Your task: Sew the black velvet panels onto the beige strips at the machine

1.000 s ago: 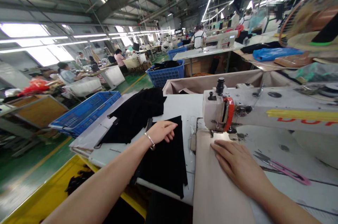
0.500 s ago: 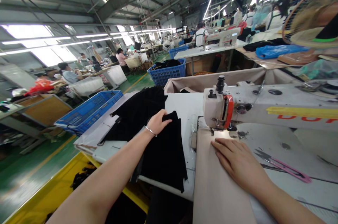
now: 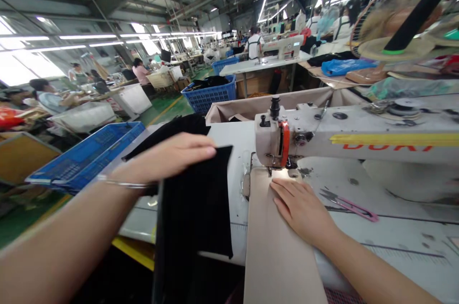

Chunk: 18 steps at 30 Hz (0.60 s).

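My left hand (image 3: 179,153), with a bracelet at the wrist, pinches the top edge of a black fabric piece (image 3: 201,203) and holds it up in front of the table. More black fabric (image 3: 172,127) lies behind that hand. Under the head of the sewing machine (image 3: 274,139) runs a long beige fabric strip (image 3: 276,242). My right hand (image 3: 301,206) lies flat on this strip, fingers stretched toward the needle area. Thread snips (image 3: 349,203) with pink handles rest on the machine bed, right of my right hand.
A blue crate (image 3: 89,151) stands left of the table, with a yellow bin (image 3: 134,252) below the table edge. Behind the machine is a beige fabric-lined bin (image 3: 287,96). Farther back are another blue crate (image 3: 211,96) and several people at sewing tables.
My left hand has lifted the black piece off the table and drawn it nearer and leftward. My right hand keeps its place on the beige strip. The view has turned slightly right.
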Available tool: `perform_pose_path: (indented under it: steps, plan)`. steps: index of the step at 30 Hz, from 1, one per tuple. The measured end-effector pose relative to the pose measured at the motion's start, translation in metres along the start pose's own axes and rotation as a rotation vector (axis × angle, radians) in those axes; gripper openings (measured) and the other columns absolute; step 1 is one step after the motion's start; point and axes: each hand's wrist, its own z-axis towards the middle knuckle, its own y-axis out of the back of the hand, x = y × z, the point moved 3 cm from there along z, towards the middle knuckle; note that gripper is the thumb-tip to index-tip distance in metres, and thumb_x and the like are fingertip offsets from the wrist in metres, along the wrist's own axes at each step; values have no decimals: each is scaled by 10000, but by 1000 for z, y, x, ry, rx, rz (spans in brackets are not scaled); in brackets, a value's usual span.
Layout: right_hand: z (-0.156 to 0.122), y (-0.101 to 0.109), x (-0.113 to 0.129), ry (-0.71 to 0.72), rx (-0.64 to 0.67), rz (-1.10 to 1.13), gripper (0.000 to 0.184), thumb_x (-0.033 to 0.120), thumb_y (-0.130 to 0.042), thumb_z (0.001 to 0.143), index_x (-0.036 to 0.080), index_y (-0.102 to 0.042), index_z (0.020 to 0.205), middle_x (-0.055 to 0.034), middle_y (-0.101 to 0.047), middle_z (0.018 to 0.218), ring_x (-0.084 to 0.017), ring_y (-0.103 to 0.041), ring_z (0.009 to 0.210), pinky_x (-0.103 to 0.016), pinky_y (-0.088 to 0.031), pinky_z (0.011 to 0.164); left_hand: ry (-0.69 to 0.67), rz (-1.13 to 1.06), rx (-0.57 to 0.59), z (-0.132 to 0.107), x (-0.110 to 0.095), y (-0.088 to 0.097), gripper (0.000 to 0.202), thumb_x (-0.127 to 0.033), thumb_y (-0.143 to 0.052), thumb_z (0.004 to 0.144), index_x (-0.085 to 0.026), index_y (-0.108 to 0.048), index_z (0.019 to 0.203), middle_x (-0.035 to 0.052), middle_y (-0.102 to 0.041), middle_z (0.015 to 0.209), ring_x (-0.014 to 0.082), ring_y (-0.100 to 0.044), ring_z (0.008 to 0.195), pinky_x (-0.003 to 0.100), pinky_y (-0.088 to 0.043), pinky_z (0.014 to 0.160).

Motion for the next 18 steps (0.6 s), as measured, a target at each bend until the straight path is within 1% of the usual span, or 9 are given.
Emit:
perform_pose_path:
  steps: [1,2,3,5,6,7,9,14,18]
  plan:
    - [0,1,0,1,1,-1,362,286,-428,946,205,-502,1292,-72,-538,1311,-232,-494,1157,-422,-364,967,-59,-51,153,9,-6,-33,267,-392,-580,830,-146,-682,804,-23,-657,757,139,-604,748,229,-471,723]
    - [0,2,1,2,5,0,359,283,-420,951,207,-500,1292,-68,-533,1317,-227,-488,1164,-413,-362,970,-97,-132,266,18,-9,-66,215,-328,-567,834,-148,-685,833,-10,-669,781,138,-607,748,228,-463,714]
    - [0,3,1,-1,8,3,354,277,-412,954,205,-501,1290,-67,-529,1321,-223,-484,1168,-406,-360,973,-83,-201,274,28,-8,-96,168,-266,-586,808,-151,-680,887,3,-678,813,140,-612,751,228,-460,704]
    - [0,5,2,-13,18,15,342,262,-403,957,189,-511,1273,-73,-531,1313,-220,-486,1159,-400,-357,975,-47,-220,189,43,-3,-145,152,-220,-630,758,-161,-663,894,1,-663,764,136,-593,678,226,-434,621]
    - [1,6,2,-20,22,22,339,256,-399,958,178,-512,1267,-78,-535,1305,-220,-490,1149,-400,-357,973,-31,-217,144,49,0,-163,136,-217,-642,747,-164,-657,871,-1,-653,741,136,-584,659,227,-421,600]
    - [1,7,2,-26,25,28,340,252,-397,959,169,-510,1269,-83,-539,1299,-221,-494,1139,-401,-359,970,-25,-209,116,53,2,-175,107,-225,-646,747,-167,-651,837,-3,-642,721,136,-576,647,229,-410,588]
    - [1,7,1,-29,30,34,353,259,-398,960,164,-498,1285,-88,-542,1294,-226,-500,1126,-405,-364,958,-27,-206,94,58,4,-186,79,-245,-637,763,-171,-647,787,0,-636,716,140,-573,653,236,-399,589]
    - [1,4,0,-30,48,23,408,335,-420,961,180,-469,1334,-99,-530,1313,-249,-493,1135,-423,-372,944,-41,-163,16,64,3,-181,87,-262,-630,774,-180,-658,783,11,-657,732,157,-592,668,246,-408,595]
    - [2,4,0,-25,60,12,439,361,-421,960,176,-456,1357,-109,-534,1305,-250,-504,1113,-422,-387,923,-42,-124,1,66,1,-181,90,-259,-629,778,-175,-659,790,30,-678,762,174,-616,701,254,-434,615]
